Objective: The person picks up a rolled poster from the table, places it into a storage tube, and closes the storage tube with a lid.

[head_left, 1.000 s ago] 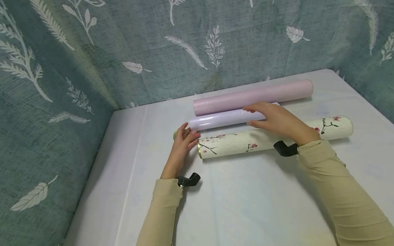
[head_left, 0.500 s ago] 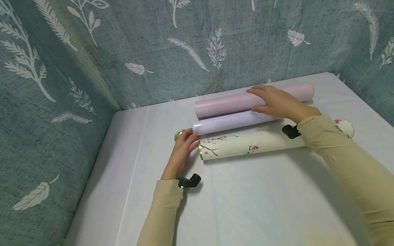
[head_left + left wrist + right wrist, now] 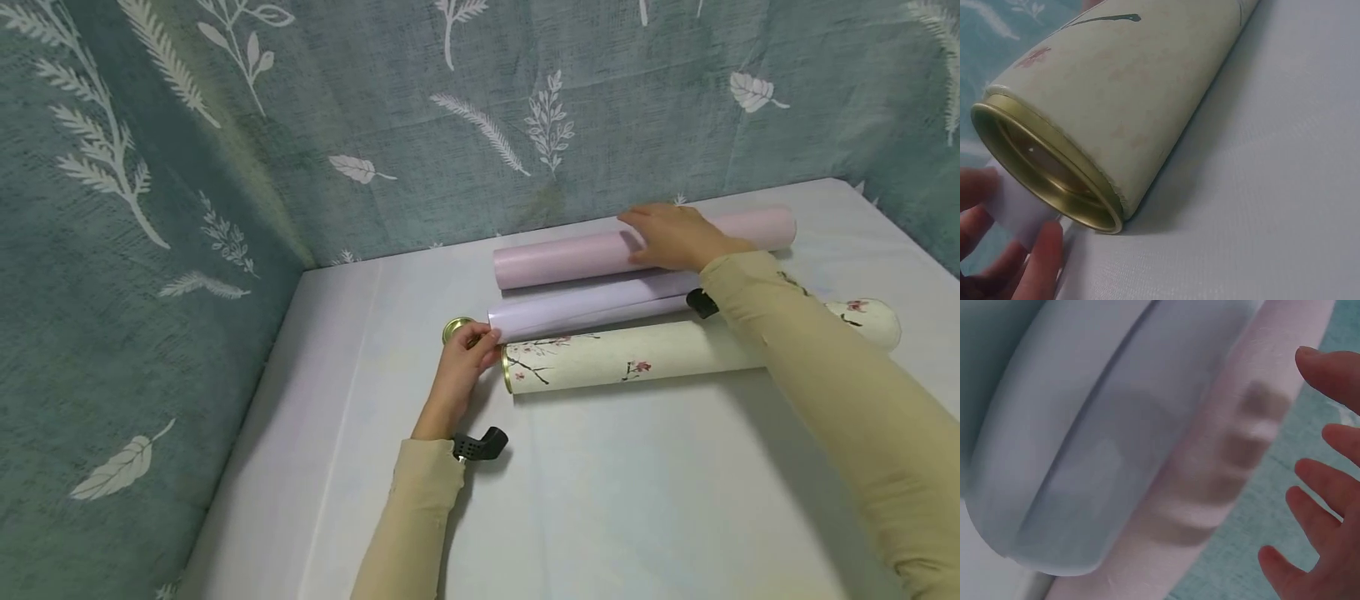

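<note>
A pale lilac paper roll (image 3: 592, 305) lies across the white table (image 3: 637, 500), between a thicker pink roll (image 3: 570, 257) on its far side and a cream tube printed with blossoms (image 3: 637, 357) on its near side. All three lie side by side, running left to right, close under the teal leaf-patterned cloth (image 3: 300, 125) that hangs behind and to the left of the table.

The left hand (image 3: 467, 360) is at the left end of the lilac roll, its fingers curled round that end; the left wrist view shows the fingers (image 3: 1041, 256) pinching the white paper edge just beside the open, gold-rimmed mouth of the cream tube (image 3: 1116, 106). A round gold lid (image 3: 454, 329) lies flat on the table just left of this hand, apart from the tube.

The right hand (image 3: 675, 235) is over the pink roll, toward its right half, palm down. In the right wrist view its fingers (image 3: 1325, 481) are spread and straight above the pink roll (image 3: 1229, 462), holding nothing, their shadow falling on the roll; whether they touch it cannot be told. The right forearm, in a beige sleeve (image 3: 825, 392), crosses over the lilac roll and the cream tube.
</note>
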`<control>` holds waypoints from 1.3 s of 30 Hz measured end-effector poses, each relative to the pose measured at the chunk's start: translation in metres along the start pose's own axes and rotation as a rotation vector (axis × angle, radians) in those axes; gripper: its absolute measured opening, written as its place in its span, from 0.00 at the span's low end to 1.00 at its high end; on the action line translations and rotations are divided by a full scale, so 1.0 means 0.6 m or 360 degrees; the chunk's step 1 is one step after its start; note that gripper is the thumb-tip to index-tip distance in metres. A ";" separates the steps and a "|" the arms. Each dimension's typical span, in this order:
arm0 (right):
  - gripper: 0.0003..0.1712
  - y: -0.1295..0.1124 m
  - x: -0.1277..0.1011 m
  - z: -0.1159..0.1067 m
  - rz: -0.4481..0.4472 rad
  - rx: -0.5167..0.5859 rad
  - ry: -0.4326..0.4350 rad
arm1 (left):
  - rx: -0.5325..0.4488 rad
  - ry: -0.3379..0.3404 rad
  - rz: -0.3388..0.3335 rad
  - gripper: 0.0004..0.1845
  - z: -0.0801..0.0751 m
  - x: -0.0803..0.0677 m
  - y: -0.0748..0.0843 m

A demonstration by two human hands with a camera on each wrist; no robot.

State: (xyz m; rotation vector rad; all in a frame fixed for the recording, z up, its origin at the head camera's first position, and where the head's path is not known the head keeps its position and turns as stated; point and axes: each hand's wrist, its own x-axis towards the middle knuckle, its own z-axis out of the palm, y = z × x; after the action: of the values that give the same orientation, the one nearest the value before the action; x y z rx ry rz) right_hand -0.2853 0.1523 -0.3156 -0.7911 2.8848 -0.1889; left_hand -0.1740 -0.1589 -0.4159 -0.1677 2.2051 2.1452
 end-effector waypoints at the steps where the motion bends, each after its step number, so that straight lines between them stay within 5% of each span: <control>1: 0.40 0.005 0.002 0.001 0.0033 -0.0003 -0.0028 | -0.0013 -0.0002 0.0008 0.12 0.003 0.001 0.000; 15: 0.36 0.007 0.004 0.012 0.0227 0.0021 -0.0207 | -0.0016 -0.0030 0.0045 0.12 0.014 0.001 -0.006; 26: 0.26 -0.011 0.006 0.007 0.0162 -0.0050 -0.0170 | -0.0009 -0.0017 0.0022 0.23 0.013 -0.001 0.000; 31: 0.23 -0.024 0.010 0.008 0.0098 -0.0210 -0.0169 | -0.0032 0.0008 -0.0003 0.32 0.009 -0.001 0.002; 39: 0.34 -0.013 0.018 0.000 0.0142 -0.0126 -0.0140 | -0.0013 -0.0027 -0.0016 0.36 -0.003 0.000 0.002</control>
State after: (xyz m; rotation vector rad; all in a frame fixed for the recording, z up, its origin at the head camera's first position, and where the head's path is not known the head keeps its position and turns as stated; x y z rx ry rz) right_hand -0.2907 0.1400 -0.3153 -0.6636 2.8521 -0.0295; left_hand -0.1739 -0.1604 -0.4146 -0.1600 2.1817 2.1425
